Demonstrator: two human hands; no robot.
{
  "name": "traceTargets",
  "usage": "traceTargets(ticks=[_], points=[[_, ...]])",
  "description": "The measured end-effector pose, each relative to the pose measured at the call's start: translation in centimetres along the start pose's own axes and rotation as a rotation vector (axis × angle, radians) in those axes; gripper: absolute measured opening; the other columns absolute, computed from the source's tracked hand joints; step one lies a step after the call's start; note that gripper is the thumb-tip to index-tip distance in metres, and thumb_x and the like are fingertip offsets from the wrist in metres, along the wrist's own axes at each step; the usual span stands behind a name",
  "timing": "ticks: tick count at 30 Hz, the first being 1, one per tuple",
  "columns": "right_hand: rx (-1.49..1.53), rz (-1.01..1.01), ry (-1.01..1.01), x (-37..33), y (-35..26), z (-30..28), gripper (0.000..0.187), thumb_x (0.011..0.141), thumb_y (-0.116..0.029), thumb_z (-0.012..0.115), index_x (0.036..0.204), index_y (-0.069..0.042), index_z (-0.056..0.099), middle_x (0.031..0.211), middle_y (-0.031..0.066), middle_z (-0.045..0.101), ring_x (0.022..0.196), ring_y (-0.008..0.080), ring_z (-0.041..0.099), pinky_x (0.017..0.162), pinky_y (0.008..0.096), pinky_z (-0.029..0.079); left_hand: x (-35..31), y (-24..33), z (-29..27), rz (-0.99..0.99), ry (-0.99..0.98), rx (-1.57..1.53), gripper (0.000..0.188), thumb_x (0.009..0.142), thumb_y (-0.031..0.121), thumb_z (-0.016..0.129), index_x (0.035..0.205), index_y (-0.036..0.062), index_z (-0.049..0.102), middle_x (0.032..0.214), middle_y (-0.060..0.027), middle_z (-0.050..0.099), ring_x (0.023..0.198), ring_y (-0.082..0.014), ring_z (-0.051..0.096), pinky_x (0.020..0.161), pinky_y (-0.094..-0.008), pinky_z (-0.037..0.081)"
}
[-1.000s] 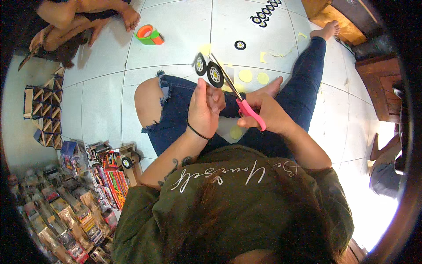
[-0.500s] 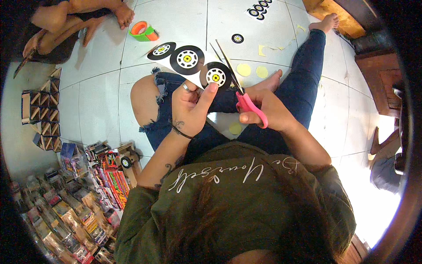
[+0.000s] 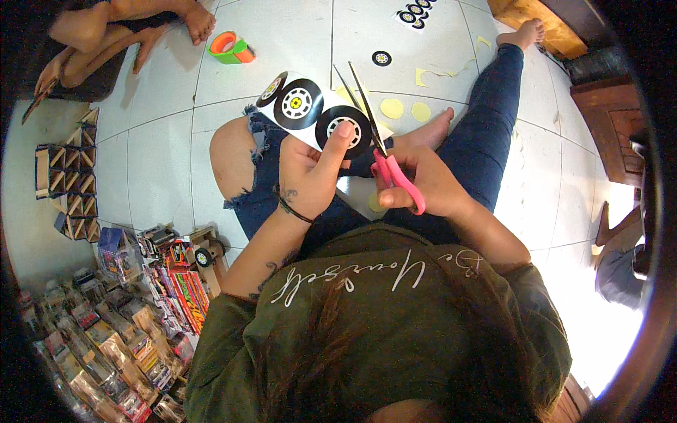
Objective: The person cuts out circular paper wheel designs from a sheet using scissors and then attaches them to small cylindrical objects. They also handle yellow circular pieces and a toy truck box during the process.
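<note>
My left hand (image 3: 314,166) pinches a white strip of wheel stickers (image 3: 296,103), thumb on top over the nearest printed wheel. Three black wheels with white rims and yellow centres show along the strip, and its far end curls up. In my right hand (image 3: 427,180) are pink-handled scissors (image 3: 395,180), fingers in the loops. Their blades stand apart and point away from me, close beside the right edge of the nearest wheel. Below the hands, a pale yellow disc (image 3: 376,203) rests in my lap, partly hidden.
Yellow paper discs (image 3: 391,108), a cut-out wheel (image 3: 381,58), paper scraps (image 3: 423,76) and another wheel sheet (image 3: 416,13) lie on the tiled floor. A green-and-orange tape roll (image 3: 233,48) is at far left, near another person's foot (image 3: 199,25). Packaged goods (image 3: 113,338) crowd the lower left.
The sticker strip has turned and tilted in my left hand, its far end curling nearer. The nearest wheel has shifted slightly right, and the scissors have moved a little left and nearer me.
</note>
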State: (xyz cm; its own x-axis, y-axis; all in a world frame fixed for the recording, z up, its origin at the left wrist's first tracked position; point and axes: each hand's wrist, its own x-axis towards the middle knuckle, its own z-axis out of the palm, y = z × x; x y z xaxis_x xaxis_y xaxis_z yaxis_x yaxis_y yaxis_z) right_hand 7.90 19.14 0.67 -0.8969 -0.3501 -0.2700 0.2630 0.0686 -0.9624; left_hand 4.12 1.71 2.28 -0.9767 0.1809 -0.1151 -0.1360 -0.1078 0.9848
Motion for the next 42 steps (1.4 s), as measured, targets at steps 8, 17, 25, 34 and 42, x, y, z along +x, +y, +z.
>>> traceTargets(ticks=[8, 17, 25, 34, 42], points=[[0.055, -0.064, -0.018, 0.1, -0.2, 0.9, 0.041, 0.064, -0.036, 0.081, 0.078, -0.003, 0.059, 0.061, -0.002, 0.054, 0.055, 0.0062, 0.05, 0.049, 0.0211, 0.039, -0.5, 0.4, -0.3, 0.091, -0.022, 0.137, 0.02, 0.087, 0.026, 0.058, 0.084, 0.0063, 0.061, 0.068, 0.0032, 0.059, 0.05, -0.0009, 0.047, 0.043, -0.0147, 0.034], [-0.035, -0.033, -0.014, -0.1, -0.5, 0.3, 0.043, 0.063, -0.039, 0.08, 0.072, -0.003, 0.059, 0.059, 0.0005, 0.055, 0.052, 0.0076, 0.049, 0.047, 0.0222, 0.038, -0.5, 1.4, -0.8, 0.112, -0.061, 0.224, 0.022, 0.087, 0.025, 0.059, 0.083, 0.0041, 0.062, 0.065, 0.0035, 0.057, 0.051, -0.001, 0.046, 0.045, -0.0158, 0.034], [-0.13, -0.03, -0.033, -0.1, -1.0, -0.6, 0.044, 0.061, -0.039, 0.08, 0.068, -0.001, 0.059, 0.058, 0.0023, 0.056, 0.053, 0.0091, 0.05, 0.048, 0.0239, 0.038, -0.4, 2.4, -1.2, 0.087, -0.116, 0.297, 0.027, 0.088, 0.024, 0.058, 0.073, 0.0026, 0.061, 0.053, 0.0058, 0.047, 0.048, -0.0015, 0.037, 0.043, -0.0204, 0.026], [-0.157, -0.035, -0.064, -0.2, -1.4, -1.2, 0.046, 0.061, -0.042, 0.08, 0.066, -0.002, 0.058, 0.057, 0.0006, 0.054, 0.053, 0.008, 0.048, 0.047, 0.0236, 0.035, -0.3, 4.2, -1.3, 0.118, -0.206, 0.339, 0.026, 0.088, 0.023, 0.057, 0.074, 0.0012, 0.061, 0.055, 0.0045, 0.049, 0.051, -0.0024, 0.038, 0.045, -0.021, 0.028], [-0.176, -0.017, -0.124, -0.1, -1.9, -1.9, 0.045, 0.061, -0.041, 0.081, 0.065, -0.002, 0.058, 0.056, 0.0, 0.053, 0.052, 0.0071, 0.047, 0.047, 0.0227, 0.035, -0.1, 4.8, -1.6, 0.157, -0.324, 0.409, 0.021, 0.088, 0.019, 0.057, 0.084, -0.0012, 0.062, 0.071, -0.0002, 0.06, 0.064, -0.0049, 0.049, 0.058, -0.0219, 0.04]])
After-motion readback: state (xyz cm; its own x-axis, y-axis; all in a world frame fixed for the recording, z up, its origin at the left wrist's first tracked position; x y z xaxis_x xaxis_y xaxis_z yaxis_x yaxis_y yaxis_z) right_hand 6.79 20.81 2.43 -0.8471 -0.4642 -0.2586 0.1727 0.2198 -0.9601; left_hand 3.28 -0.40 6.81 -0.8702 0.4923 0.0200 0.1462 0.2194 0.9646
